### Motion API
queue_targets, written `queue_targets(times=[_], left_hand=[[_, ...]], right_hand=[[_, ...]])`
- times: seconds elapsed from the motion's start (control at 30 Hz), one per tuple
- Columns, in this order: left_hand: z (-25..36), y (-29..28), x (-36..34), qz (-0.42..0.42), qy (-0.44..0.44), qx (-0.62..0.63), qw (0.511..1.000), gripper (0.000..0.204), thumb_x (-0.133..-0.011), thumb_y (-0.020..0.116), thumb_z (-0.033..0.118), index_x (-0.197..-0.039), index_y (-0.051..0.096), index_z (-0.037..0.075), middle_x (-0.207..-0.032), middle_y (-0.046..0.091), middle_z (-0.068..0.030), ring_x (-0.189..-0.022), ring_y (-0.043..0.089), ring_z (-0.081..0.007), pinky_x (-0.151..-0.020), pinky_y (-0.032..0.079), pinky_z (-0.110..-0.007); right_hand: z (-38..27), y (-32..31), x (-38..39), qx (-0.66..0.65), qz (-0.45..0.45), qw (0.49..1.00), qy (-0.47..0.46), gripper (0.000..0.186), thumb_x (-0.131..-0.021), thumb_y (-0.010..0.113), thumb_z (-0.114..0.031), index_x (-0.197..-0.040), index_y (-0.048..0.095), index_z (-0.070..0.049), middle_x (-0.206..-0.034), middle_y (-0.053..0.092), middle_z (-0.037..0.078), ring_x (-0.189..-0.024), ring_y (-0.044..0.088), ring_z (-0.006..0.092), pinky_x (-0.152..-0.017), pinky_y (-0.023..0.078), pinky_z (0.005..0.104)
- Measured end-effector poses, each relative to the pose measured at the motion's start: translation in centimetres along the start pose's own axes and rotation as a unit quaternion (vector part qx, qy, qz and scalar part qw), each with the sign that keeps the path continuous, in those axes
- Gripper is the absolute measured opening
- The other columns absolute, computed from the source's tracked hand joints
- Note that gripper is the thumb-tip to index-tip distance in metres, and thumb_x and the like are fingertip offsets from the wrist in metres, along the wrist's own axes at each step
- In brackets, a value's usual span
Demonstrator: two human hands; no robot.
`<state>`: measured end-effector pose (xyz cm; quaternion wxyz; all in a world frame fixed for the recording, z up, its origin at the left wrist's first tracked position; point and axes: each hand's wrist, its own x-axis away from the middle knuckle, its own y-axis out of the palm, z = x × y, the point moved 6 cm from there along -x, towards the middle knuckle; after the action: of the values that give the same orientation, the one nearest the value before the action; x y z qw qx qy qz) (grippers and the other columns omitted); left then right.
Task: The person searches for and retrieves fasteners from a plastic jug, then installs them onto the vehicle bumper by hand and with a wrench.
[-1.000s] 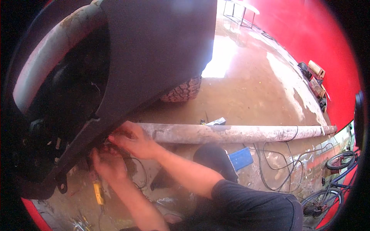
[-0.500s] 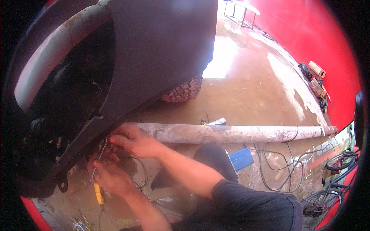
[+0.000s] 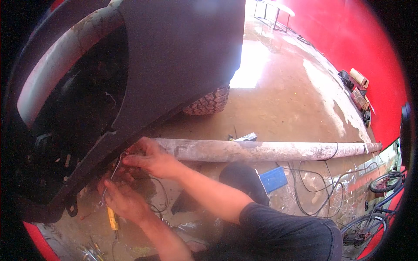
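Note:
A slim metal wrench point(image 3: 116, 168) slants below the lower edge of a dark vehicle body panel point(image 3: 183, 52). My left hand point(image 3: 124, 201) grips it between thumb and fingers, and its lower end sticks out beside the knuckles. Just above, my right hand point(image 3: 150, 160) is closed at the wrench's upper end, under the panel edge. What its fingertips pinch there is hidden by the hand and shadow. A yellow oblong object with a cord point(image 3: 112, 219) hangs or lies just below my left hand; I cannot tell which.
Behind my right hand a long whitish pipe point(image 3: 270, 151) crosses the floor. Looped black cable point(image 3: 300, 200) and a blue box-like object point(image 3: 273, 179) lie nearby. Several tools point(image 3: 92, 252) are at lower left. A treaded tyre point(image 3: 209, 102) stands beyond the panel; a bicycle point(image 3: 370, 226) is at right.
The wrench's lower end has shifted very slightly left, along with my left hand. My right hand keeps almost the same place under the panel edge.

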<state>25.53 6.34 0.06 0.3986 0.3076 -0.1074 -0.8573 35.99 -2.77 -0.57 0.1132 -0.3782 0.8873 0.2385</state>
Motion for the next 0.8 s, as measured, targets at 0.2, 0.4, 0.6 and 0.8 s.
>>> queue_targets(times=[0.2, 0.4, 0.6, 0.8], left_hand=[[0.5, -0.2, 0.0, 0.053, -0.001, -0.061, 0.997, 0.039, -0.092, 0.055, 0.034, -0.107, 0.053, -0.002, -0.096, 0.060, -0.0139, -0.082, 0.057, -0.0193, -0.071, 0.044, -0.030], [0.7, 0.2, -0.4, -0.009, -0.037, -0.038, 0.999, 0.040, -0.094, 0.052, 0.033, -0.106, 0.056, -0.005, -0.100, 0.061, -0.0161, -0.085, 0.060, -0.0225, -0.075, 0.048, -0.033], [1.2, -0.3, 0.1, 0.043, 0.028, -0.205, 0.977, 0.039, -0.095, 0.050, 0.032, -0.103, 0.057, -0.006, -0.094, 0.063, -0.0162, -0.081, 0.061, -0.0228, -0.071, 0.048, -0.032], [0.4, 0.1, 0.2, 0.001, -0.023, -0.093, 0.995, 0.038, -0.095, 0.050, 0.035, -0.095, 0.060, -0.002, -0.086, 0.063, -0.0127, -0.074, 0.057, -0.0193, -0.067, 0.045, -0.031]], right_hand=[[0.2, -0.3, -0.1, -0.048, 0.008, 0.998, 0.025, 0.030, -0.091, 0.061, -0.030, -0.095, 0.058, 0.000, -0.087, 0.063, 0.009, -0.079, 0.058, 0.0136, -0.069, 0.048, 0.0292], [-0.1, -0.4, 0.3, 0.046, 0.060, 0.997, -0.002, 0.035, -0.088, 0.065, -0.032, -0.098, 0.058, 0.000, -0.090, 0.064, 0.010, -0.081, 0.058, 0.0143, -0.071, 0.048, 0.0286], [-0.2, -0.7, 0.1, -0.030, 0.017, 0.999, 0.002, 0.028, -0.087, 0.067, -0.023, -0.097, 0.056, 0.000, -0.093, 0.064, 0.007, -0.081, 0.060, 0.0136, -0.069, 0.048, 0.0260], [-0.2, -0.5, 0.2, -0.067, -0.013, 0.996, 0.063, 0.028, -0.085, 0.068, -0.014, -0.105, 0.056, 0.002, -0.090, 0.065, 0.008, -0.079, 0.062, 0.0131, -0.067, 0.050, 0.0252]])
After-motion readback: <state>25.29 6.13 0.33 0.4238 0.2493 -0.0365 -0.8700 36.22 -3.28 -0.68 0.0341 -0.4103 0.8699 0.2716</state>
